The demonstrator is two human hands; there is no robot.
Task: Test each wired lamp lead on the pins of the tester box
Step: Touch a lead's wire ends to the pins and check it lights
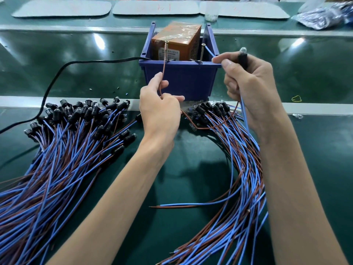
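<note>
An orange tester box (176, 42) sits inside a blue bin (179, 77), with two upright metal pins, the left pin (166, 51) and the right pin (202, 52), at the bin's front rim. My left hand (160, 108) pinches a brown wire (163, 73) whose end rests against the left pin. My right hand (248, 83) grips a black lamp holder with a clear bulb (243, 54) and presses its blue wire (209, 51) toward the right pin. The bulb does not look lit.
A large pile of lamp leads (63, 142) with blue and brown wires lies at the left, a second pile (235, 159) at the right. A black power cable (57, 77) runs left from the bin. Grey mats (155, 7) and a plastic bag (322, 16) lie beyond.
</note>
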